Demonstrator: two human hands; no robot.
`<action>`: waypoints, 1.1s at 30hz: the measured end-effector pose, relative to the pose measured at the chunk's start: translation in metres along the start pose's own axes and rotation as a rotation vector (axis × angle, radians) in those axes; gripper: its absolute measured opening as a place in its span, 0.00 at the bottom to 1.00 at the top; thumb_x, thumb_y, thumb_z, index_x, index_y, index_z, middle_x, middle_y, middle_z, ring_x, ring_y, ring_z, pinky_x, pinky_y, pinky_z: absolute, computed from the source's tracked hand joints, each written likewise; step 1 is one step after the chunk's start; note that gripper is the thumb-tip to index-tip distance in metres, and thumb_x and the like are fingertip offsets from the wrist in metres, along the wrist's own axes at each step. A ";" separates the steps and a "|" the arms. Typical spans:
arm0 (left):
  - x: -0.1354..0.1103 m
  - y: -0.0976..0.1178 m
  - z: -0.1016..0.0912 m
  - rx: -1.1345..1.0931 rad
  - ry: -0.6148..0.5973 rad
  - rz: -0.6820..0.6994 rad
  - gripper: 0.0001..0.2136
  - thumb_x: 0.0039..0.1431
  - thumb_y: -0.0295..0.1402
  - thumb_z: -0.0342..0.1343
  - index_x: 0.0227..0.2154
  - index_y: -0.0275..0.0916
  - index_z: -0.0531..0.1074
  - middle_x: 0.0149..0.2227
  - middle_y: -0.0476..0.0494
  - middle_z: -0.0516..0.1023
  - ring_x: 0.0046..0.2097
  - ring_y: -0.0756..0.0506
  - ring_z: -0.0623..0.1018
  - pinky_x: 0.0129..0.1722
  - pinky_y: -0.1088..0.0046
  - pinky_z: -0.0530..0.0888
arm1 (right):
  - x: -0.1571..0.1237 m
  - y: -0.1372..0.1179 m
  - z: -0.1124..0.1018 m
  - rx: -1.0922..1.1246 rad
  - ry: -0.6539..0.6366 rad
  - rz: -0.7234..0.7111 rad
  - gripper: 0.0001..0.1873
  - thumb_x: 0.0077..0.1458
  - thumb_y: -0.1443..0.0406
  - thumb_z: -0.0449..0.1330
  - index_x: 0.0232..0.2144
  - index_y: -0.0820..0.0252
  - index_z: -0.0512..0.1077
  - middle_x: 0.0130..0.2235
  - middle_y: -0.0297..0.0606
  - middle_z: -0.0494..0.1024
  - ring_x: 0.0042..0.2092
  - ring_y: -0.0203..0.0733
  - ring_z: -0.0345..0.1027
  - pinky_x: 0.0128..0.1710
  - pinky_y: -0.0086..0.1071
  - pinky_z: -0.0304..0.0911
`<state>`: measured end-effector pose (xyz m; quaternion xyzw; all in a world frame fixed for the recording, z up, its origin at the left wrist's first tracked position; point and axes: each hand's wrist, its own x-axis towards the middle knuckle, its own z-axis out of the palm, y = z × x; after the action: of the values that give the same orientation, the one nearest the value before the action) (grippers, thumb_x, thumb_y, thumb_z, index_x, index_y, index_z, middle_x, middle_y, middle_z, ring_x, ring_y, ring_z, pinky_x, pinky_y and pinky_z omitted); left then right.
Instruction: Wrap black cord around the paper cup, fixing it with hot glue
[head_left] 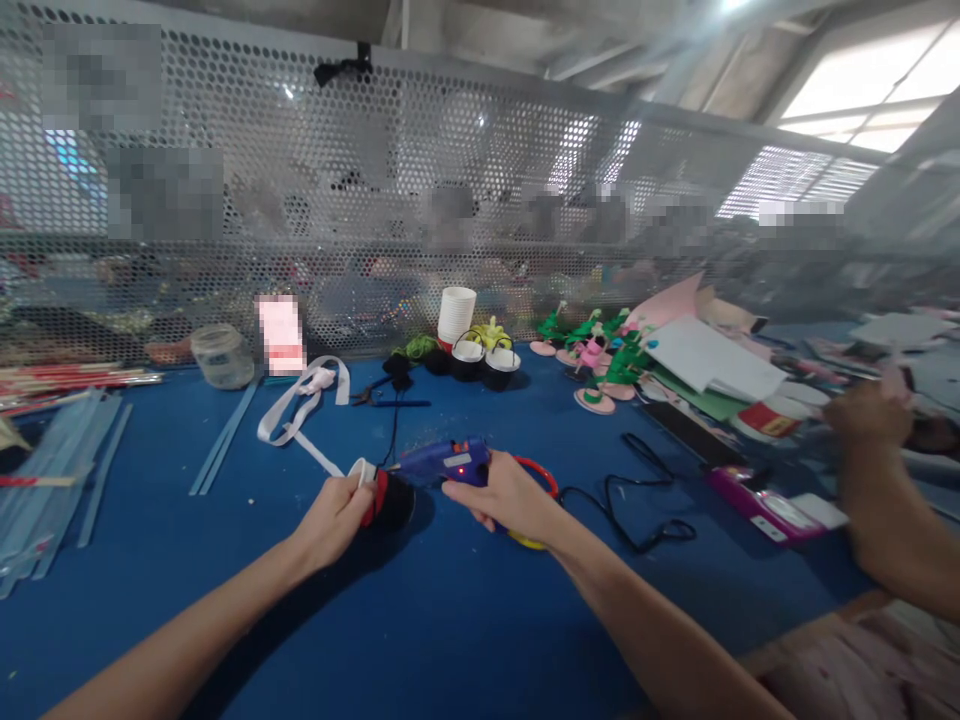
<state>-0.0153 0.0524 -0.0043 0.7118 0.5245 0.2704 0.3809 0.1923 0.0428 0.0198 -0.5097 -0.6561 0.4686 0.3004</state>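
Note:
My left hand [330,520] is closed around a small paper cup [395,503] with a black and red outer wrap, tilted on its side just above the blue table. A white ribbon [319,455] runs from the cup's white rim to a loose loop behind it. In my right hand [521,500] is a blue hot glue gun [442,462] with a small red light lit. Its nozzle points left and meets or nearly meets the cup near the red band; exact contact is unclear. Red and yellow loops [553,478] show partly behind my right hand.
Clear glue sticks [64,490] and a jar [223,357] lie left. Behind stand stacked white cups [456,312], black cups [500,369], pliers [366,396] and green craft figures [626,365]. Rightward are a black cable [615,510], a magenta device [765,508] and another person's hand [870,412].

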 end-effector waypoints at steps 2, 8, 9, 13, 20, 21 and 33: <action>0.000 -0.001 0.000 0.002 0.001 0.006 0.14 0.51 0.36 0.38 0.13 0.39 0.53 0.15 0.55 0.54 0.20 0.53 0.56 0.21 0.76 0.53 | 0.001 0.001 -0.004 0.073 0.000 0.010 0.10 0.43 0.61 0.55 0.21 0.63 0.61 0.13 0.26 0.61 0.14 0.28 0.53 0.13 0.23 0.53; 0.000 -0.002 0.001 -0.007 0.016 0.028 0.14 0.52 0.37 0.37 0.13 0.38 0.53 0.15 0.55 0.54 0.20 0.53 0.56 0.21 0.77 0.54 | 0.005 0.002 -0.014 0.173 0.032 0.066 0.11 0.43 0.60 0.57 0.20 0.65 0.67 0.18 0.31 0.65 0.19 0.28 0.58 0.19 0.23 0.55; 0.000 -0.001 0.001 -0.009 0.021 0.029 0.14 0.52 0.37 0.37 0.13 0.38 0.53 0.15 0.55 0.53 0.20 0.53 0.56 0.21 0.77 0.53 | 0.006 0.002 -0.017 0.185 0.040 0.064 0.12 0.43 0.60 0.57 0.21 0.66 0.67 0.19 0.31 0.66 0.21 0.28 0.59 0.20 0.23 0.55; -0.001 0.003 -0.001 -0.016 0.033 0.039 0.14 0.51 0.38 0.37 0.14 0.39 0.50 0.16 0.55 0.51 0.20 0.53 0.54 0.20 0.77 0.52 | 0.009 -0.001 -0.026 0.192 -0.009 0.134 0.14 0.44 0.58 0.56 0.21 0.66 0.67 0.17 0.30 0.65 0.19 0.26 0.56 0.18 0.22 0.51; -0.001 0.007 -0.002 -0.041 0.065 0.047 0.14 0.50 0.39 0.38 0.13 0.39 0.50 0.16 0.55 0.49 0.20 0.53 0.52 0.20 0.77 0.51 | 0.024 0.002 -0.038 0.045 0.098 0.136 0.12 0.42 0.59 0.57 0.23 0.63 0.64 0.17 0.29 0.65 0.17 0.27 0.56 0.17 0.23 0.53; -0.001 0.007 -0.002 -0.043 0.069 0.042 0.14 0.50 0.39 0.38 0.13 0.39 0.50 0.16 0.55 0.49 0.20 0.53 0.52 0.20 0.77 0.51 | 0.029 0.006 -0.042 -0.010 0.152 0.129 0.12 0.43 0.58 0.56 0.23 0.63 0.64 0.17 0.29 0.65 0.17 0.27 0.56 0.18 0.23 0.54; -0.004 0.004 -0.002 -0.059 0.033 0.078 0.15 0.52 0.40 0.38 0.14 0.39 0.51 0.17 0.54 0.50 0.21 0.53 0.52 0.20 0.76 0.52 | 0.083 0.055 -0.057 -0.475 0.385 0.262 0.22 0.45 0.53 0.52 0.13 0.64 0.67 0.21 0.48 0.71 0.33 0.49 0.66 0.30 0.33 0.56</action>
<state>-0.0164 0.0486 0.0004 0.7155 0.4943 0.3122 0.3824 0.2381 0.1411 -0.0163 -0.7247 -0.6070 0.2324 0.2287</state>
